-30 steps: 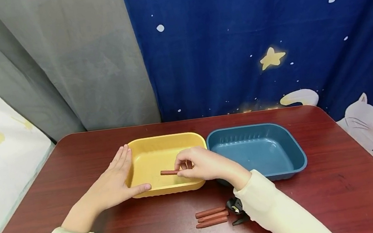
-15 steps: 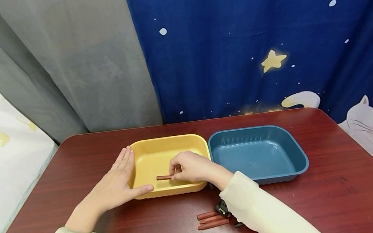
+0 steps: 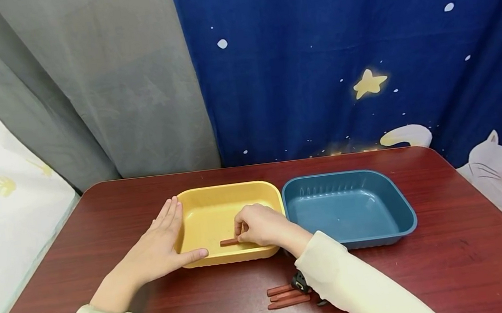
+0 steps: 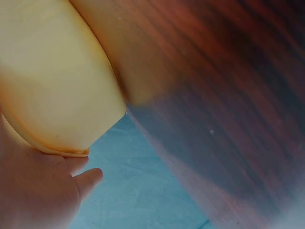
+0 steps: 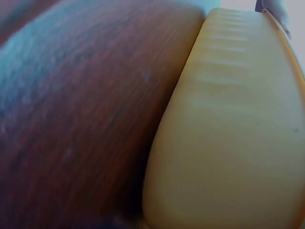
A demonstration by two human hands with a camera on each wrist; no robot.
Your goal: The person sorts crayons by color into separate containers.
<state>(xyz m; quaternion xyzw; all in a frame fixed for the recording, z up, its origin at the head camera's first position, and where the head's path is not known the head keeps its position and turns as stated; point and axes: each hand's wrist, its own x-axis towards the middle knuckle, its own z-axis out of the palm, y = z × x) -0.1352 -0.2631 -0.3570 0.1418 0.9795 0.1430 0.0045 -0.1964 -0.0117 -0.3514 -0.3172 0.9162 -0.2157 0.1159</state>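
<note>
My right hand (image 3: 261, 224) reaches down into the yellow bin (image 3: 232, 257) in the head view. Its thumb and fingers pinch the right end of a reddish-brown crayon (image 3: 228, 242), low inside near the front wall. Against the bin's left side rests my left hand (image 3: 160, 246), fingers straight along the rim and thumb over the front edge. The left wrist view has that hand (image 4: 38, 191) beside the bin's outer wall (image 4: 52, 71). In the right wrist view the bin's outer side (image 5: 224, 133) fills the right half; the right hand's fingers are hidden there.
A blue bin (image 3: 356, 244) stands directly right of the yellow one. Several reddish-brown crayons (image 3: 289, 302) lie on the table (image 3: 194, 309) in front, partly covered by the right wrist's black device (image 3: 300, 282). Curtains (image 3: 292, 68) hang behind the table's far edge.
My right hand first moved left and lower into the yellow bin with the crayon, then shifted slightly right. The left hand has stayed on the bin's side. The head view has tipped slightly.
</note>
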